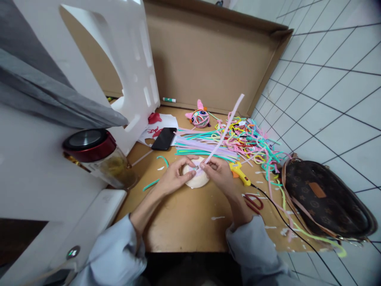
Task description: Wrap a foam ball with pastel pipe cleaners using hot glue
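Over the middle of the table, my left hand (176, 173) grips the left side of a round, cream-coloured piece (197, 182) with a lilac patch on top. Pinched in the fingers of my right hand (219, 175) is a long lilac pipe cleaner (226, 128). Its lower end meets the top of the round piece, and its free end sticks up to the right. Both thumbs press near the centre of the piece, partly hiding that spot. Just right of my right hand lies a yellow glue gun (241, 174), with red-handled scissors (253, 203) nearer me.
Behind my hands lie straight pipe cleaners (205, 147) and a tangled heap (253, 139). A pink pipe-cleaner figure (200, 118) sits at the back. A black phone (164, 139) and glass bottle (104, 159) stand left; a brown bag (330, 198) is right, near the glue-gun cord (285, 218).
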The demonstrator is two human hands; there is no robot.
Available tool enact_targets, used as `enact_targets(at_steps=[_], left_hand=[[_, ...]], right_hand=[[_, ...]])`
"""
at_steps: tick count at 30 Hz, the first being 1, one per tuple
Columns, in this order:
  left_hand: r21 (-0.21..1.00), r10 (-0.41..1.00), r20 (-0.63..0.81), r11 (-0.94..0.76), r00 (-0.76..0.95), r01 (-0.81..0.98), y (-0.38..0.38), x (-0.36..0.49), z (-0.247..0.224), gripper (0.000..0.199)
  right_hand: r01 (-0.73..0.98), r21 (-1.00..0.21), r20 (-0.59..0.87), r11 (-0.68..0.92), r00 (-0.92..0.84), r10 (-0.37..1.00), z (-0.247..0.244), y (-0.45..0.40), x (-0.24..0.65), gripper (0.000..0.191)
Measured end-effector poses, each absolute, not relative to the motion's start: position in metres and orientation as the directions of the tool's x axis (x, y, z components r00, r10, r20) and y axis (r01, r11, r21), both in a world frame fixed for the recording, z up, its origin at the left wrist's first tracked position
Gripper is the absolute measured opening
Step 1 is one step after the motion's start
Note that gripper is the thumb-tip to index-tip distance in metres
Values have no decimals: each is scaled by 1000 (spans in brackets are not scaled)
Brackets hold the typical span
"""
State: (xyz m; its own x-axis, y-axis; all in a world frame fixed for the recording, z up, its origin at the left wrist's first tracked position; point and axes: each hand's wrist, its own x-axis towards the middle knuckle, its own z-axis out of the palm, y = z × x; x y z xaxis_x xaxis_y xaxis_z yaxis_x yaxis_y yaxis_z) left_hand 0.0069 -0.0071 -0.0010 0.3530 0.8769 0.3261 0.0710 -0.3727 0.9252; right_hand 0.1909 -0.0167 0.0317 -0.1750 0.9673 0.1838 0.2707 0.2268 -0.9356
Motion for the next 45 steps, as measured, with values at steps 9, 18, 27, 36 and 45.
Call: enact_targets(at_steps=[9,18,27,36,45], left_hand=[[913,868,323,-391,378,117,-10,8,7,15],[900,852,343,-418,395,120,-11,10,5,14],[907,865,327,-401,380,131,-11,11,5,15],[889,849,350,-434,397,145,-11,10,4,15],[896,853,322,-415,411,160,-11,9,4,25]], right_hand=[[371,-857,339,358,-118,933,29,-11,192,21],[351,-864,359,361,-74,930,19,-6,189,17],[292,-907,284,302,-103,953,18,-6,191,18],[336,-883,308,327,-108,945,18,-6,192,16],[359,-873,310,330,-111,944,15,-5,194,15]])
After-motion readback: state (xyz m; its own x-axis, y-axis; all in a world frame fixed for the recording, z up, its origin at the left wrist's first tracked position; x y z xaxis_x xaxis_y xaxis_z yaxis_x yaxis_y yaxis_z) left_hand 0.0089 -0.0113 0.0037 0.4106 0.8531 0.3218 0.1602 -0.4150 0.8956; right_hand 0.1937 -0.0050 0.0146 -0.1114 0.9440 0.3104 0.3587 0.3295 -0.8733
